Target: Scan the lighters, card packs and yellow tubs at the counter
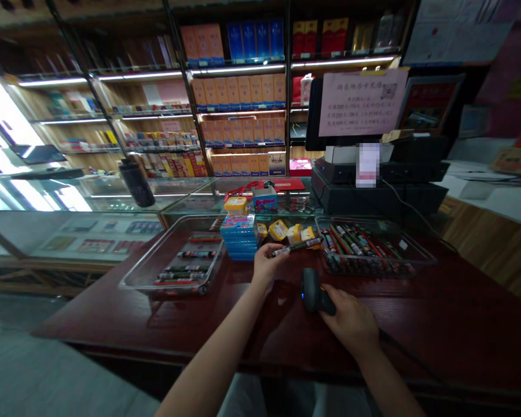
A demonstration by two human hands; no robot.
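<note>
The left hand (pixel 267 267), over the middle of the desk (pixel 217 330), has its fingers pinched narrowly on the left end of a slim, dark, labelled stick (pixel 303 245), which slants to the right and slightly far, its other end near the right tray (pixel 423 255). To the right and nearer, the right hand (pixel 353 321) has its fingers wrapped around the handle of a black scanner (pixel 311 289), whose head shows a small blue light; a dark cable (pixel 410 350) runs off toward the near right. The right tray, clear plastic, holds many similar sticks (pixel 360 240); the left tray (pixel 132 279), also clear, holds fewer. Between the trays stand a stack of blue packs (pixel 238 240), with a yellow container (pixel 235 204) on top, and several more yellow containers (pixel 278 230) to its right. Far right, a pink sheet (pixel 360 104) with writing covers a black monitor (pixel 315 116).
</note>
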